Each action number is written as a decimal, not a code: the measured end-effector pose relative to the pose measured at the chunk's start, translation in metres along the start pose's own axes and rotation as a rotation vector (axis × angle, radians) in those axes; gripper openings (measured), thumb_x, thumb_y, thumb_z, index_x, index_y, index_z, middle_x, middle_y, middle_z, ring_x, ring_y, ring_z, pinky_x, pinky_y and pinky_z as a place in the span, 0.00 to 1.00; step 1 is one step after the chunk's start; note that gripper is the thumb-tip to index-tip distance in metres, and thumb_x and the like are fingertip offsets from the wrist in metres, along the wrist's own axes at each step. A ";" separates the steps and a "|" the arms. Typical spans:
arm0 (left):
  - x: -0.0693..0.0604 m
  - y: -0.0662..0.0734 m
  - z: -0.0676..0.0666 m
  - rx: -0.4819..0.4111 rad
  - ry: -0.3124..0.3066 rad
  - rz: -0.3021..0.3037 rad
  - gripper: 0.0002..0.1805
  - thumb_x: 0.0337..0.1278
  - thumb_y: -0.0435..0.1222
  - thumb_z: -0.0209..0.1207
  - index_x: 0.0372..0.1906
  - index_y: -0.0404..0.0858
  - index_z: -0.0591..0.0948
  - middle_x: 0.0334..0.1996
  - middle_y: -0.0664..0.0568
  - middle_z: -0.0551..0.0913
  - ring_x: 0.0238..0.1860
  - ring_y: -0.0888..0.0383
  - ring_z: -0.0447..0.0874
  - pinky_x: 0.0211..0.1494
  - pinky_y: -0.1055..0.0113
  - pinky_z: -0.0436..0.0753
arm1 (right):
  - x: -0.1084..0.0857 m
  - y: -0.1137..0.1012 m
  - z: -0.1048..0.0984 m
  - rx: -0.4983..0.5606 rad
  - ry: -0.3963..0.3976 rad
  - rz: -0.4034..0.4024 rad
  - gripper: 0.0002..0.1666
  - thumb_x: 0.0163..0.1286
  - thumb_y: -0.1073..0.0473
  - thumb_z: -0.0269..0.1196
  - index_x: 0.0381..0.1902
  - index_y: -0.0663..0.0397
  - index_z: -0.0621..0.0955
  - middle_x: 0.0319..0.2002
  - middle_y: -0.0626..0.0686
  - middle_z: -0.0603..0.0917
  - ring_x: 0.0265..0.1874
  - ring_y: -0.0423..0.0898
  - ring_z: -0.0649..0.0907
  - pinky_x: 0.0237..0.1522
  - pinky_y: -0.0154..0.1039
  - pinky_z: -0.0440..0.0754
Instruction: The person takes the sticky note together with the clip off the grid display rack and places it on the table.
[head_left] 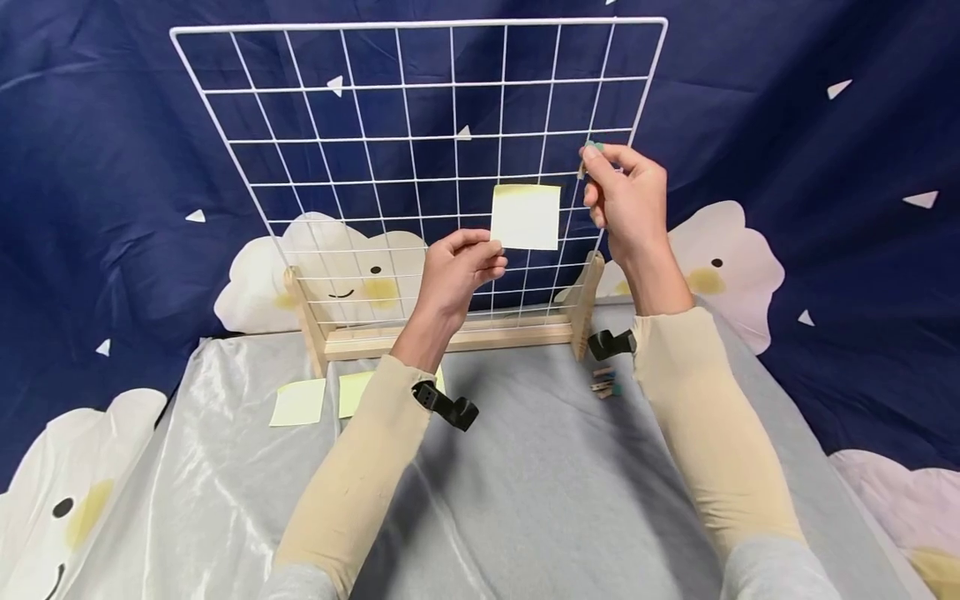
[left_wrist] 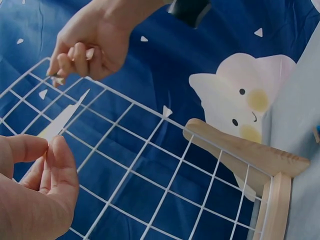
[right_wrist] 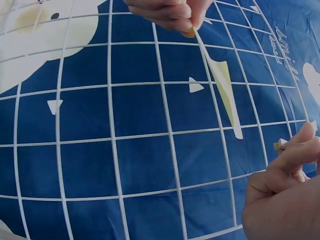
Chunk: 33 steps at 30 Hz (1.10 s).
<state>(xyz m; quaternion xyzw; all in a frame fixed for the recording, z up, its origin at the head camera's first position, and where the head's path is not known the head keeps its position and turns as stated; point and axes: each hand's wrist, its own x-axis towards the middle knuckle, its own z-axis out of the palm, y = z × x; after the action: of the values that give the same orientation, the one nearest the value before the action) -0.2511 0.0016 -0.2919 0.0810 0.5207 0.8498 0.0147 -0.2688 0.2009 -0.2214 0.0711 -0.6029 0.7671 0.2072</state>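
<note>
My left hand [head_left: 467, 271] pinches a pale yellow sticky note [head_left: 527, 218] by its lower left corner. The note stands in front of the white wire grid [head_left: 400, 86]; the left wrist view shows it almost edge-on. Farther right and higher, my right hand [head_left: 633, 196] holds a small clothespin [head_left: 581, 171] between thumb and fingers, close to the grid's right side. A bit of teal shows at its top, and the fingers cover most of it. In the right wrist view, the wooden tip of the clothespin [right_wrist: 281, 144] pokes out from the fingers, apart from the note.
A wooden stand [head_left: 495, 337] holds the grid upright on a grey cloth-covered table [head_left: 540, 483]. Sticky notes [head_left: 297, 403] lie at the left, one partly behind my left forearm. Several clothespins [head_left: 604, 385] sit in a small pile below the right foot. Behind hangs a dark blue patterned curtain [head_left: 840, 250].
</note>
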 end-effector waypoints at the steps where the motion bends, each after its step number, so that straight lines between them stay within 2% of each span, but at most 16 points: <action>1: -0.001 0.000 -0.001 0.000 0.001 0.003 0.05 0.64 0.21 0.60 0.38 0.32 0.80 0.28 0.44 0.83 0.25 0.59 0.84 0.34 0.73 0.87 | -0.001 0.002 0.000 0.003 0.002 0.004 0.08 0.70 0.63 0.68 0.39 0.64 0.84 0.14 0.50 0.76 0.07 0.38 0.69 0.06 0.26 0.62; 9: -0.006 -0.005 -0.010 -0.004 0.019 -0.011 0.05 0.63 0.21 0.60 0.38 0.32 0.80 0.28 0.44 0.83 0.26 0.59 0.84 0.35 0.72 0.87 | -0.011 0.011 -0.008 0.003 0.015 0.013 0.09 0.70 0.62 0.68 0.39 0.65 0.83 0.14 0.49 0.77 0.07 0.38 0.69 0.07 0.26 0.62; 15: -0.010 -0.010 -0.017 -0.024 0.028 -0.018 0.06 0.63 0.21 0.60 0.38 0.33 0.79 0.26 0.47 0.83 0.25 0.60 0.84 0.34 0.72 0.86 | -0.016 0.012 -0.018 -0.013 0.025 0.017 0.10 0.69 0.62 0.69 0.40 0.65 0.83 0.20 0.51 0.80 0.09 0.38 0.71 0.07 0.26 0.64; 23: -0.016 -0.019 -0.025 -0.020 0.038 -0.043 0.05 0.63 0.21 0.60 0.39 0.32 0.78 0.27 0.46 0.84 0.25 0.60 0.85 0.35 0.72 0.87 | -0.031 0.022 -0.031 0.052 0.055 0.055 0.03 0.69 0.65 0.68 0.34 0.59 0.84 0.16 0.49 0.77 0.09 0.37 0.71 0.06 0.25 0.62; 28: -0.017 -0.024 -0.030 -0.034 0.043 -0.050 0.05 0.62 0.21 0.60 0.38 0.32 0.79 0.27 0.46 0.84 0.26 0.59 0.85 0.35 0.72 0.87 | -0.041 0.030 -0.036 0.099 0.063 0.077 0.04 0.70 0.67 0.66 0.34 0.58 0.84 0.14 0.49 0.76 0.08 0.36 0.70 0.06 0.25 0.61; 33: -0.018 -0.028 -0.034 -0.047 0.055 -0.057 0.06 0.62 0.20 0.60 0.37 0.32 0.79 0.27 0.45 0.83 0.26 0.59 0.85 0.35 0.72 0.87 | -0.047 0.034 -0.040 0.126 0.060 0.084 0.03 0.69 0.67 0.67 0.35 0.61 0.83 0.18 0.49 0.79 0.09 0.35 0.71 0.07 0.24 0.62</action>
<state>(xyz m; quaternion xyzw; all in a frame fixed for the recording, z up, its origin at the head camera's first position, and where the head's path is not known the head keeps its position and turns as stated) -0.2400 -0.0174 -0.3343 0.0426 0.5029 0.8629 0.0266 -0.2344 0.2221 -0.2791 0.0356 -0.5493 0.8135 0.1877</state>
